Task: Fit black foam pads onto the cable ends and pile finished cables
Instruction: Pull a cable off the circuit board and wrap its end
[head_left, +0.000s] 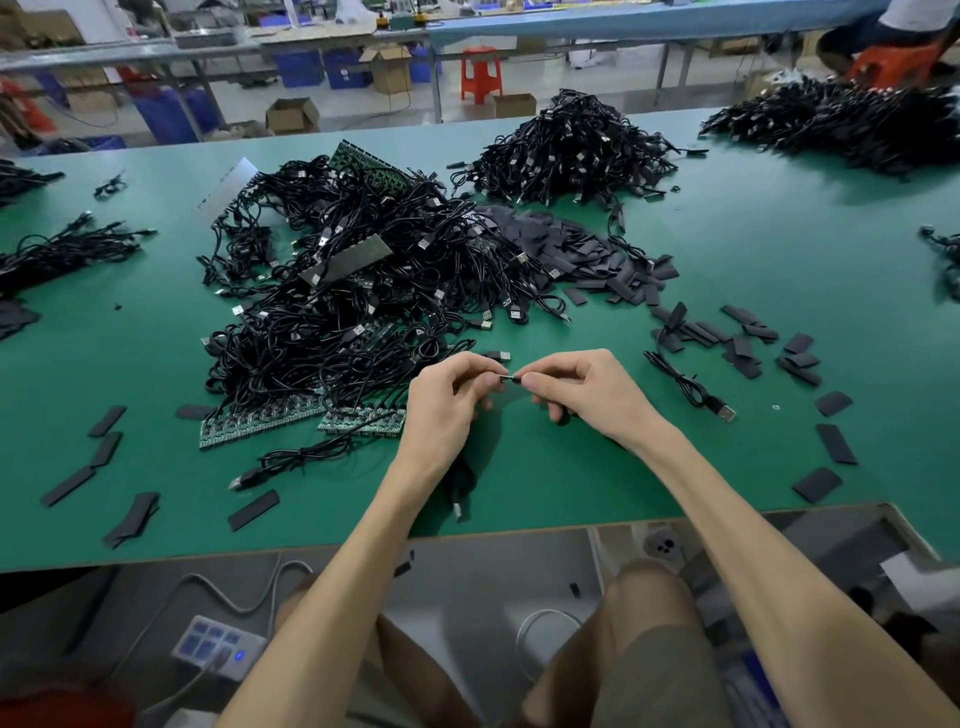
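A small black cable end (511, 378) is pinched between the thumb and forefinger tips of the left hand (447, 400) and those of the right hand (587, 395). The two hands are brought together fingertip to fingertip above the green table (727, 218). The other fingers of both hands are curled in. Whether a pad is already seated on the pinched end cannot be told, as it is mostly covered by the fingertips. A dark cable (462, 478) is seen hanging beneath the left wrist, and its plug lies on the table near the front edge.

Beyond the left hand and to its left, a large tangle of cables (353, 291) is spread, reaching almost to the knuckles. Green circuit boards (260, 421) are seen at its near edge, just left of the left hand. Beyond the right hand a heap of foam pads (597, 254) is piled against the tangle. More loose pads (748, 343) are scattered to the right of the right hand. A single loose cable (691, 387) is laid between that hand and the scattered pads. Further beyond both hands a second pile of cables (571, 150) is heaped. A few flat pads (109, 421) are also strewn well to the left of the left hand.
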